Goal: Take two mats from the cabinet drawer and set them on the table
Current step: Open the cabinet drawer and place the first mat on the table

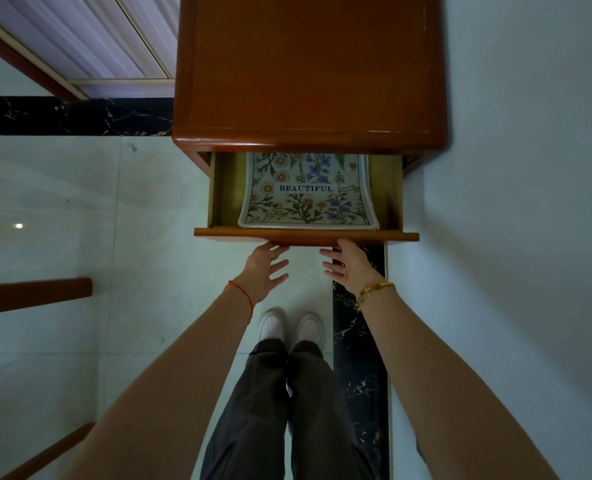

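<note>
A brown wooden cabinet (308, 71) stands against the white wall, and its top drawer (305, 236) is pulled out. Inside lies a floral mat (306, 199) printed with the word BEAUTIFUL; grey edges under it suggest more mats stacked below, though I cannot tell how many. My left hand (265, 271) and my right hand (348, 266) reach side by side just below the drawer front. Their fingers are spread and their fingertips touch its lower edge. Neither hand holds anything.
The white wall (530, 202) runs along the right of the cabinet. Pale floor tiles with a black marble strip (358, 358) lie below. Brown wooden furniture edges (35, 294) jut in at the left. My legs and white shoes (289, 327) stand below the drawer.
</note>
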Tool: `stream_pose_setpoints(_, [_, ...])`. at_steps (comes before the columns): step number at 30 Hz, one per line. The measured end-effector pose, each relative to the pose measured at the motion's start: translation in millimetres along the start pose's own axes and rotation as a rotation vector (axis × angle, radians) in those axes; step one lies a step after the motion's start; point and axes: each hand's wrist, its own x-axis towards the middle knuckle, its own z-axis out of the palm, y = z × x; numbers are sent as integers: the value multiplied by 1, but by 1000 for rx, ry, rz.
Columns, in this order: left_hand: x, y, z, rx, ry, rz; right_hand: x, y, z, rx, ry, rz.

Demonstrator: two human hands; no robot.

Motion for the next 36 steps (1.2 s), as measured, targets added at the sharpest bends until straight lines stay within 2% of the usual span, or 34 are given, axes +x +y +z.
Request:
stream_pose_setpoints(11, [5, -6, -5, 57, 1, 35, 1, -1, 0, -41, 28, 24])
stream_pose_setpoints(25, [-12, 11, -3, 160, -1, -26, -15, -16, -6, -39, 17, 75])
stream_pose_setpoints(30, [-15, 50, 7, 241, 19, 44, -13, -40, -6, -163, 142, 43])
stream_pose_setpoints(33, [-7, 75, 11, 268, 94, 108, -3, -57, -8, -247, 253, -15])
stream_pose_setpoints(36, [9, 89, 7, 410, 147, 252, 11, -71, -10, -343, 224, -89])
